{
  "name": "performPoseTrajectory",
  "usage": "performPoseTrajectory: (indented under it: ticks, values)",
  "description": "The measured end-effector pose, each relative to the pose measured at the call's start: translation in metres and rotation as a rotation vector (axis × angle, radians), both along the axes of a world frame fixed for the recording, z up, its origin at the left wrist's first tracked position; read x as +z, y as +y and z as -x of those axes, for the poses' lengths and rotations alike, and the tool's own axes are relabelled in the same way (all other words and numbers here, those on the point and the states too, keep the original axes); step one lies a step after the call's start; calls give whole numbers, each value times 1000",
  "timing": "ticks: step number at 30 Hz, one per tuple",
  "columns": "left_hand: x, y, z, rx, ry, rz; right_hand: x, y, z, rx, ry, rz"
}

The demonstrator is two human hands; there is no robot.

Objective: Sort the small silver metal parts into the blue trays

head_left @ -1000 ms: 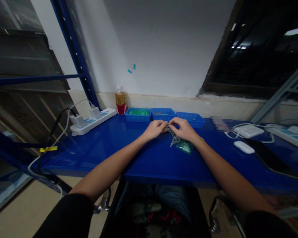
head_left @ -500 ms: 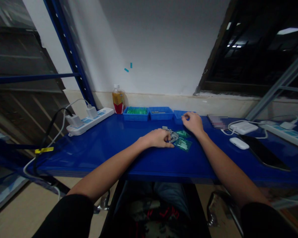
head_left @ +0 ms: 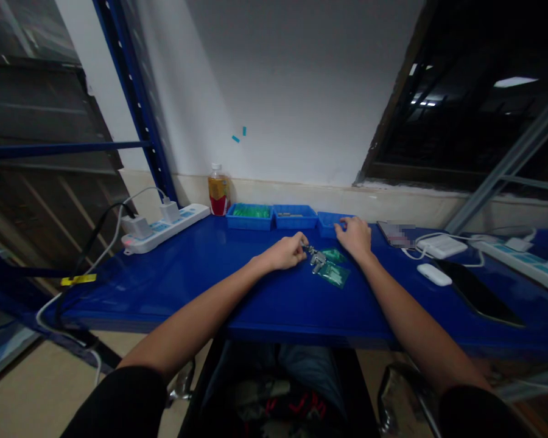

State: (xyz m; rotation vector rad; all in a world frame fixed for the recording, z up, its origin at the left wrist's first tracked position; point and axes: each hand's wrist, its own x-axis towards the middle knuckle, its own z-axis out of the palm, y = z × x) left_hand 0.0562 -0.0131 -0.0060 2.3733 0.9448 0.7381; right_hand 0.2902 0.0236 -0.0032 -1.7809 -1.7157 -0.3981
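Note:
My left hand is closed in a pinch on a small grey metal part, just left of a loose pile of similar metal pieces on the blue table. Two small green clear bags lie against the pile; the nearer bag has pale pieces showing inside it. My right hand is at the right-hand blue bin, its thumb and forefinger bent and slightly apart at the bin's right side. Nothing shows between those fingers. Part of this bin is hidden behind the hand.
A blue bin of green bags and a middle bin with a few metal pieces stand along the wall. Left of them are a drink bottle and a power strip. A phone and a white case lie at right.
My left hand has drawn back from the pile, with a metal part in its fingertips. My right hand has lowered slightly at the right bin and its fingers have parted. The view has tilted slightly.

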Motion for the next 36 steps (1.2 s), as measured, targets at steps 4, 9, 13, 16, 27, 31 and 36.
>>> performPoseTrajectory:
  ticks: [4, 9, 13, 16, 27, 31, 36]
  values:
    - [6, 8, 1, 146, -393, 169, 10, -18, 37, 426, 27, -116]
    - [10, 13, 3, 221, -841, 478, 14, -40, 76, 618, -33, -154]
    - [7, 11, 2, 226, -874, 515, 11, -44, 81, 597, -60, -156]
    - [7, 12, 2, 220, -840, 516, 11, -43, 80, 610, -58, -136]
    - [13, 21, 31, 143, 259, -183, 4, -1, 12, 182, 23, -80]
    - [8, 19, 28, 140, 355, -157, -3, 7, -9, 16, 22, -25]
    - [1, 19, 22, 111, 354, -160, -4, 4, -1, -21, 13, -24]
